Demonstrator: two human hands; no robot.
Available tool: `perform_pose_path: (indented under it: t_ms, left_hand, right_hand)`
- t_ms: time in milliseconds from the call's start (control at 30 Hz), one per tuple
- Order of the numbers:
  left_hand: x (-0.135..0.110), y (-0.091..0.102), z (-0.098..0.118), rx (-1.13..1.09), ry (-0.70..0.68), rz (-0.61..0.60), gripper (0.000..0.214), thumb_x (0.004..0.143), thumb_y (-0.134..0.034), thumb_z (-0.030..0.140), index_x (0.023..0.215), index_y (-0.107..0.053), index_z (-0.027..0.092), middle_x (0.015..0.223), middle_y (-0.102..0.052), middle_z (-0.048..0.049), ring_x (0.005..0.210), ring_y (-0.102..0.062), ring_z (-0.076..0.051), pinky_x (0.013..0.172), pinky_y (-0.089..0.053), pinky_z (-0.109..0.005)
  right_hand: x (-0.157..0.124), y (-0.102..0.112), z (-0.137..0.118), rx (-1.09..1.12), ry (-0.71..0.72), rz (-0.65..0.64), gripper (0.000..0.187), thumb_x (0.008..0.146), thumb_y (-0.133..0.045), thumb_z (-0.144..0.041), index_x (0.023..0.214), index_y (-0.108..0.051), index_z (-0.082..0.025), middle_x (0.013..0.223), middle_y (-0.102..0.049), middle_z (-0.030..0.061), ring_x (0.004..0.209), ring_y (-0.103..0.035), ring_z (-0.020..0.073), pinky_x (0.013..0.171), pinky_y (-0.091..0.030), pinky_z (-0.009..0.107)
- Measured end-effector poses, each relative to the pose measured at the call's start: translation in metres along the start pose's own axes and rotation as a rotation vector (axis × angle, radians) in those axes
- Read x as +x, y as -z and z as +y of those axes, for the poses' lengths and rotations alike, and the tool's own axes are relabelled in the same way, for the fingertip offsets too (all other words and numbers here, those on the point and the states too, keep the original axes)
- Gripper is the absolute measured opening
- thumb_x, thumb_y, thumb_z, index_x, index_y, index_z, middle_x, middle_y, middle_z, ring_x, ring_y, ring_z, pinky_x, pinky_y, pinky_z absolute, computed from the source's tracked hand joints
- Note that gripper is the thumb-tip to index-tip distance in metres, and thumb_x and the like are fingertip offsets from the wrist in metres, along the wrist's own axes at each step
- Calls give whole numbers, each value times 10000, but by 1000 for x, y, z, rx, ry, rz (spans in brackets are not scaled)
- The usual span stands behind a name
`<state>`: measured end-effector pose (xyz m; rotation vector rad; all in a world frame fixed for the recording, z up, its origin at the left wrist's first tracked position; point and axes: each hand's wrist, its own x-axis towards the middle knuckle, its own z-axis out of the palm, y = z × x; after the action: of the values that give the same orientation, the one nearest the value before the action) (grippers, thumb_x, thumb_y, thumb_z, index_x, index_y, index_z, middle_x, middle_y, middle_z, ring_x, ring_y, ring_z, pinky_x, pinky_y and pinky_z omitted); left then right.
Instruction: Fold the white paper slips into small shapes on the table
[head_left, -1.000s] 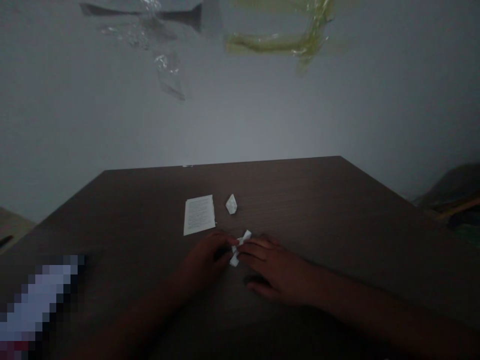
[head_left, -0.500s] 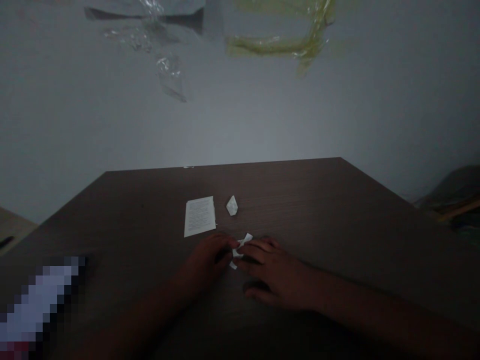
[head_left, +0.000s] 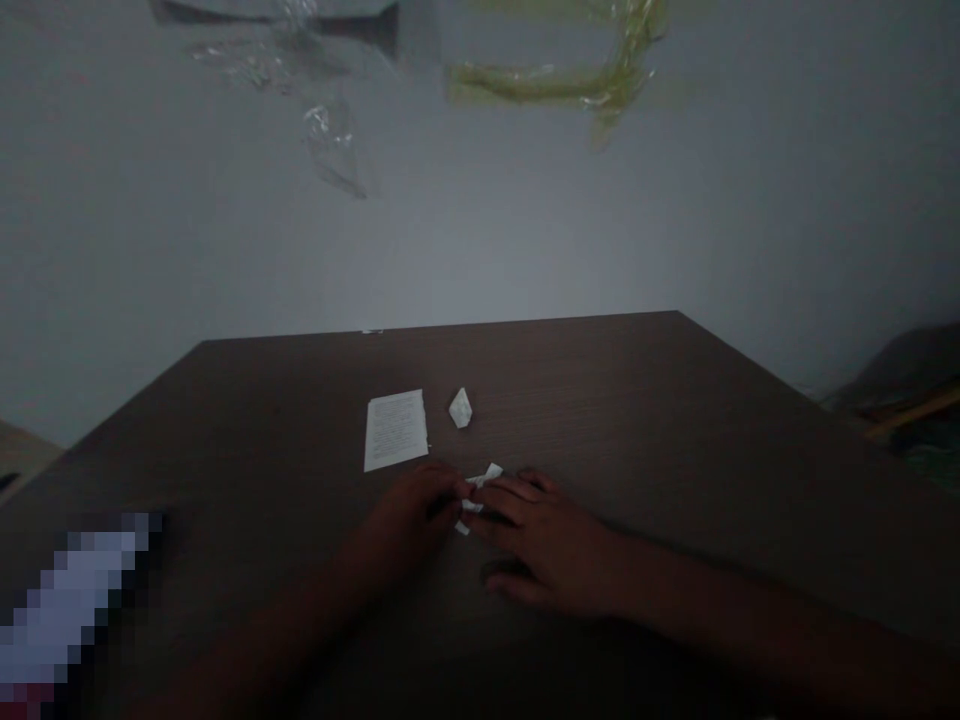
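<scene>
Under my fingers on the table lies a small white piece of folded paper [head_left: 472, 506], with narrow ends poking out above and below. My left hand [head_left: 420, 510] is curled, its thumb and index finger closed on the paper's left side. From the right, my right hand [head_left: 536, 535] reaches over it, palm down with fingers stretched and apart, the fingertips touching the paper. Both hands hide much of it. Farther back sit a small folded paper piece [head_left: 460, 409] with a pointed top and, left of it, a printed sheet of paper [head_left: 395, 431] lying flat.
The brown wooden table [head_left: 600, 400] reaches back to a pale wall [head_left: 480, 230] with clear and yellow tape [head_left: 540, 88] on it. A blurred-out pale object [head_left: 75, 595] lies at the table's left. Dark, indistinct items [head_left: 915, 400] stand beyond the right edge.
The whole view has shifted slightly, so everything appears a little farther left and up. Both hands keep nearly the same pose on the folded paper.
</scene>
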<state>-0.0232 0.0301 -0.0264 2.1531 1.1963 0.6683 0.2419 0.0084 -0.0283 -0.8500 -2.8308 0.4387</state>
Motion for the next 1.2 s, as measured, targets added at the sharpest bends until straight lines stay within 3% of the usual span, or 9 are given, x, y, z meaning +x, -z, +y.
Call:
perform_pose_path:
  t_ms: [200,400,600,900,1100,1200]
  left_hand:
    - [-3,0,0,22,-7,9,144,968,-706,174,1064,-745,274,1138,-833,-39,1108,-799,-282,1057,-640,-413]
    - [-5,0,1,48,-22,-5,130,984,-720,207,1106,-744,248,1165,-827,-51,1131,-788,-276,1072,-621,-422]
    - [-5,-3,-5,108,4,-12,238,908,-784,150,1125,-761,247,1217,-824,-48,1163,-777,-299,1121,-608,-462]
    - [-8,-7,-13,103,6,8,351,878,-806,140,1198,-767,279,1268,-830,-48,1204,-784,-308,1142,-614,-465]
    - [-10,-7,-13,109,6,10,364,905,-788,125,1236,-766,276,1297,-837,-60,1252,-786,-315,1182,-600,-516]
    - [-10,-8,-16,105,1,7,360,907,-805,153,1241,-757,276,1305,-836,-65,1262,-784,-320,1192,-594,-545]
  right_hand:
    - [0,0,4,42,9,6,747,1146,-674,-594,1753,-533,-182,1839,-485,217,1669,-491,430,1345,-388,733]
    - [-1,-2,8,120,13,79,688,1122,-709,-463,1715,-561,-147,1800,-540,220,1628,-560,375,1350,-424,635]
    - [0,-1,9,152,-54,145,588,1117,-671,-328,1661,-613,-114,1714,-638,212,1595,-600,333,1360,-456,530]
    - [3,0,21,37,-210,70,603,1149,-666,-394,1696,-621,-146,1746,-614,197,1707,-466,399,1378,-434,624]
    - [1,8,11,-23,-175,-8,581,1167,-673,-438,1730,-606,-314,1823,-532,143,1728,-409,471,1350,-416,734]
    - [0,12,8,-51,-167,-47,575,1173,-663,-480,1721,-623,-310,1849,-484,158,1733,-381,508,1342,-398,774]
